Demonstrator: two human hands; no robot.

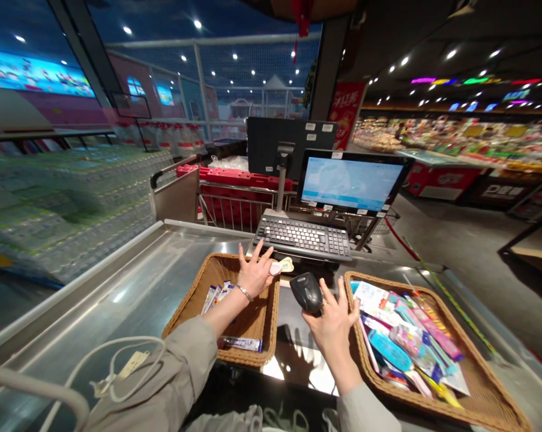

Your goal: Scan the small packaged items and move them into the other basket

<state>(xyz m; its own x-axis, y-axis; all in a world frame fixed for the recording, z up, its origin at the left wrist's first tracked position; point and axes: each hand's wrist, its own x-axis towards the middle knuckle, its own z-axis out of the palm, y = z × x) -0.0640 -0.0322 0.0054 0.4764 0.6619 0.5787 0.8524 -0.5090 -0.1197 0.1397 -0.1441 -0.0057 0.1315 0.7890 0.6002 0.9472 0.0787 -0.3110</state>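
Note:
My left hand (255, 271) hovers over the left wicker basket (194, 297) and pinches a small pale packaged item (283, 265) between thumb and forefinger, its other fingers spread. My right hand (332, 321) holds a black handheld barcode scanner (307, 291) between the two baskets, with its fingers partly splayed. The small item is close to the scanner's head. The left basket holds a few slim packets (217, 295). The right wicker basket (478, 369) is full of several colourful blister packs (399, 342).
A keyboard (304, 237) and lit till screen (352, 183) stand behind the baskets on a steel checkout counter (131, 282). A white cable (117, 360) lies at the lower left. Red shopping trolleys (234, 192) stand beyond the counter, with store shelves on the right.

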